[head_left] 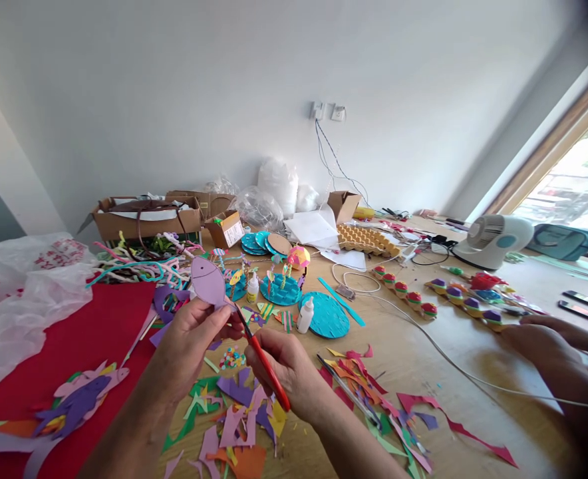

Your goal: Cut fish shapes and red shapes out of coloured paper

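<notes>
My left hand (190, 340) pinches a lilac paper fish (207, 283) and holds it upright over the wooden table (424, 372). My right hand (287, 371) grips red-handled scissors (264, 369), whose blades meet the fish's lower tail edge. Coloured paper offcuts (239, 412) lie under both hands. Finished purple and pink paper fish (82, 399) rest on a red sheet (74, 346) to the left.
Another person's hands (548, 342) rest at the right by a painted egg-carton strip (466, 306). Teal discs (326, 314), glue bottles (304, 315), pipe cleaners (139, 263), cardboard boxes (144, 216), a white fan (493, 239), a cable (453, 362) and a plastic bag (19, 293) crowd the table.
</notes>
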`<action>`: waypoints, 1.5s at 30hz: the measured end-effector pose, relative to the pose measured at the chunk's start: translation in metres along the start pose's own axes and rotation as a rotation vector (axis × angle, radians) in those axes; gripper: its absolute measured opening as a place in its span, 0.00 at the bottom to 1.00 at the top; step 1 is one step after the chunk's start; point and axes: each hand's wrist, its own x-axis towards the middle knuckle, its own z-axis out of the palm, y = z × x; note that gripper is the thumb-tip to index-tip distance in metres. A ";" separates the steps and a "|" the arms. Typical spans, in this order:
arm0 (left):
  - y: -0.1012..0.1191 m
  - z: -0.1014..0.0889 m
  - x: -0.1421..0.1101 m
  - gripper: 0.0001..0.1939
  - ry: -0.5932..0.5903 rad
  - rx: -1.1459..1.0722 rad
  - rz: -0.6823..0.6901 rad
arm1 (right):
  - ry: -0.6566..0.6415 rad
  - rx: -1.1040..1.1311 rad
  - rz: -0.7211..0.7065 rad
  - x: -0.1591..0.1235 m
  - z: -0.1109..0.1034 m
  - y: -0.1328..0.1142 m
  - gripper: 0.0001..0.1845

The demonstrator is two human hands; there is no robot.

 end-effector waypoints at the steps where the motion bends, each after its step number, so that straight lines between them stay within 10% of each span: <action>1: 0.000 0.000 0.000 0.05 -0.001 -0.005 -0.004 | -0.001 0.002 0.001 0.000 0.000 0.000 0.16; 45: 0.016 -0.002 -0.004 0.03 -0.121 0.081 -0.167 | -0.113 -0.192 -0.010 -0.011 -0.012 -0.009 0.15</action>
